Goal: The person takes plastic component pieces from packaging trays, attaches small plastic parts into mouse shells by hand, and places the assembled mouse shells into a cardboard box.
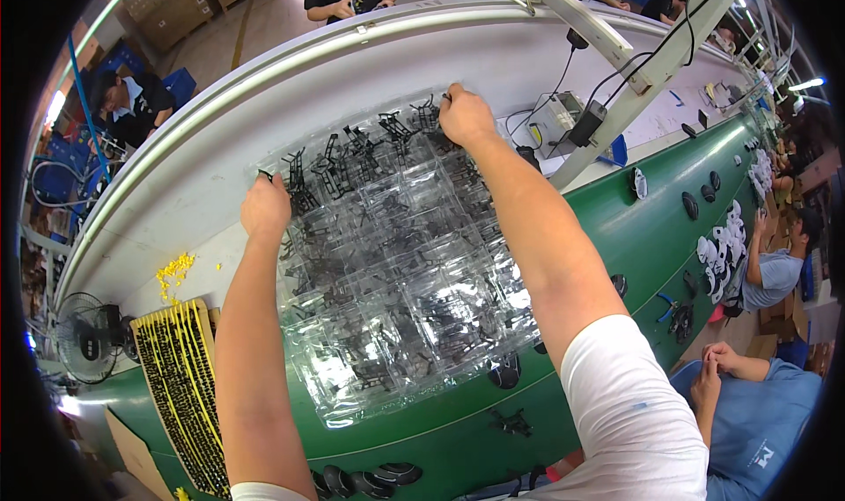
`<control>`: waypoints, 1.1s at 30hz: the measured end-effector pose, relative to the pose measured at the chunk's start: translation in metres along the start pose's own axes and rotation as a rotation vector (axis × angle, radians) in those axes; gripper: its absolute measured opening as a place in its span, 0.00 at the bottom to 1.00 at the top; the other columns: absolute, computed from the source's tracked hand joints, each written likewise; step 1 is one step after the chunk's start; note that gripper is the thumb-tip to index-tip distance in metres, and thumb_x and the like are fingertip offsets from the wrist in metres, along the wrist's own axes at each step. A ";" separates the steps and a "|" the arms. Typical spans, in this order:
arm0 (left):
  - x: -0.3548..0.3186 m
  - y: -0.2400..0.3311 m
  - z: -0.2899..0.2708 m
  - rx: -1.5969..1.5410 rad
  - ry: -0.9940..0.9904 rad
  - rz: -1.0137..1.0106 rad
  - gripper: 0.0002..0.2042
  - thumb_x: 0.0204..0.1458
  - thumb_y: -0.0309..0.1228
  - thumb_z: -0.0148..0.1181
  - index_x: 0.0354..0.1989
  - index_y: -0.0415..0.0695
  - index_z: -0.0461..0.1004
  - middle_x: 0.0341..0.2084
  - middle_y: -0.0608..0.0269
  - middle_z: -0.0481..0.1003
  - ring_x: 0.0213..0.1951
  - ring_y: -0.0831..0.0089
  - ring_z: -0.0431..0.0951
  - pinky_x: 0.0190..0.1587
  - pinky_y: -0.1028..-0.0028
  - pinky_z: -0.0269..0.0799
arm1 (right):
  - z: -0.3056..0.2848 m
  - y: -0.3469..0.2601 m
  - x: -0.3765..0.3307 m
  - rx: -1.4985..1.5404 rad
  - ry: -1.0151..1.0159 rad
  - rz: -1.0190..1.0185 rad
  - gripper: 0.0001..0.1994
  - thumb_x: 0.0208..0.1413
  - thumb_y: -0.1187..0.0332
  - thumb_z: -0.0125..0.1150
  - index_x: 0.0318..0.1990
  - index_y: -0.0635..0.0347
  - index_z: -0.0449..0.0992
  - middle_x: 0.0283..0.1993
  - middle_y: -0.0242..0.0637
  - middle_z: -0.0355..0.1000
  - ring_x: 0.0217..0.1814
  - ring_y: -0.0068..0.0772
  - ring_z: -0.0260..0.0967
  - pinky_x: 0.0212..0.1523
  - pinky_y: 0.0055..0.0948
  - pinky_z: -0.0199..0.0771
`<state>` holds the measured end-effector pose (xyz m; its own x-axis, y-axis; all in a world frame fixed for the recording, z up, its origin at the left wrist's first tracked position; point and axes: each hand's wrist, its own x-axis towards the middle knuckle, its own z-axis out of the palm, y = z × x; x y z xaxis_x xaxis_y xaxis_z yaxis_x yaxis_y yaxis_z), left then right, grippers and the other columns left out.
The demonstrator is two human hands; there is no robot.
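Observation:
A clear plastic blister tray [414, 290] with many compartments is stretched out in front of me, tilted over the green belt. Thin black frame-like plastic parts [330, 168] lie in its far row. More dark parts show blurred through the shiny plastic. My left hand [267, 206] is closed on the tray's far left corner, with the thumb up at the edge. At the far right corner, my right hand [466, 117] grips the rim with curled fingers. Whether this is one tray or several stacked cannot be told.
A green conveyor belt [449, 417] runs beneath, bearing black oval shells [374, 482] and white parts [722, 246]. To the left are a panel of black parts in rows [180, 387], yellow bits [174, 270] and a fan [86, 338]. A slanted metal post [647, 79] stands right; co-workers sit around.

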<state>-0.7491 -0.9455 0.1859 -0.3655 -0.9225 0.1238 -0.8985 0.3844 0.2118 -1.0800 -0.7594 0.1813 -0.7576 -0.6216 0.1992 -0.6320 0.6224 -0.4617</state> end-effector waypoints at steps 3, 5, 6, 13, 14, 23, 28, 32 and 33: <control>-0.003 0.003 -0.010 0.046 -0.002 0.068 0.21 0.70 0.47 0.51 0.46 0.40 0.80 0.41 0.39 0.84 0.47 0.39 0.84 0.52 0.46 0.78 | -0.003 0.000 0.002 0.133 0.004 0.063 0.16 0.68 0.61 0.56 0.52 0.65 0.77 0.51 0.60 0.81 0.55 0.62 0.79 0.59 0.51 0.78; -0.005 0.006 -0.022 0.027 0.015 0.089 0.21 0.70 0.47 0.51 0.45 0.40 0.80 0.41 0.38 0.84 0.47 0.38 0.84 0.50 0.45 0.78 | -0.004 0.001 0.004 0.210 -0.020 0.106 0.16 0.67 0.61 0.57 0.51 0.65 0.78 0.50 0.60 0.81 0.55 0.62 0.79 0.58 0.50 0.77; -0.008 0.010 -0.024 -0.007 0.026 0.114 0.21 0.70 0.48 0.51 0.44 0.40 0.79 0.40 0.38 0.84 0.46 0.37 0.83 0.49 0.44 0.77 | -0.008 0.007 0.007 0.351 0.013 0.075 0.15 0.66 0.61 0.58 0.50 0.65 0.78 0.47 0.56 0.81 0.50 0.57 0.80 0.53 0.47 0.79; -0.095 0.028 -0.083 -0.876 -0.185 0.130 0.21 0.71 0.48 0.53 0.34 0.40 0.74 0.21 0.59 0.72 0.26 0.68 0.71 0.34 0.65 0.68 | -0.059 0.017 -0.008 1.432 -0.314 0.146 0.08 0.70 0.66 0.59 0.49 0.59 0.73 0.36 0.33 0.72 0.33 0.22 0.67 0.26 0.23 0.65; -0.132 0.031 -0.114 -1.063 -0.301 0.033 0.21 0.71 0.47 0.53 0.33 0.42 0.73 0.19 0.65 0.68 0.24 0.74 0.65 0.33 0.69 0.65 | -0.072 0.000 -0.038 1.566 -0.442 0.113 0.08 0.72 0.67 0.57 0.49 0.61 0.73 0.38 0.34 0.72 0.34 0.22 0.67 0.25 0.21 0.63; -0.504 0.011 -0.082 -1.359 -1.625 -0.331 0.16 0.75 0.40 0.50 0.41 0.38 0.74 0.21 0.72 0.66 0.23 0.83 0.63 0.27 0.77 0.59 | -0.172 0.069 -0.463 1.713 -1.359 0.572 0.10 0.75 0.66 0.56 0.57 0.58 0.74 0.44 0.35 0.75 0.33 0.20 0.69 0.26 0.21 0.62; -0.615 0.022 0.036 -1.211 -1.220 -0.594 0.14 0.72 0.40 0.52 0.42 0.41 0.74 0.25 0.68 0.71 0.27 0.78 0.70 0.32 0.74 0.65 | -0.103 0.113 -0.623 1.322 -0.514 1.234 0.12 0.73 0.63 0.60 0.57 0.59 0.74 0.45 0.33 0.75 0.38 0.20 0.68 0.30 0.22 0.65; -0.636 0.031 0.086 -1.023 -1.161 -0.414 0.19 0.70 0.42 0.55 0.59 0.40 0.74 0.44 0.60 0.76 0.46 0.70 0.77 0.50 0.70 0.73 | -0.051 0.135 -0.669 0.790 -0.156 1.011 0.14 0.71 0.63 0.62 0.56 0.61 0.77 0.48 0.33 0.76 0.47 0.27 0.73 0.47 0.28 0.75; -0.636 0.037 0.083 -1.020 -1.163 -0.412 0.19 0.70 0.42 0.55 0.59 0.40 0.74 0.44 0.60 0.76 0.46 0.70 0.77 0.50 0.70 0.73 | -0.048 0.139 -0.674 0.711 -0.158 0.930 0.14 0.71 0.64 0.62 0.57 0.62 0.77 0.49 0.33 0.77 0.50 0.25 0.73 0.53 0.27 0.74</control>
<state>-0.5699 -0.3469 0.0345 -0.5568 -0.3038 -0.7731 -0.6216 -0.4650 0.6304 -0.6652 -0.2309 0.0244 -0.8186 -0.1521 -0.5539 0.4228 0.4931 -0.7603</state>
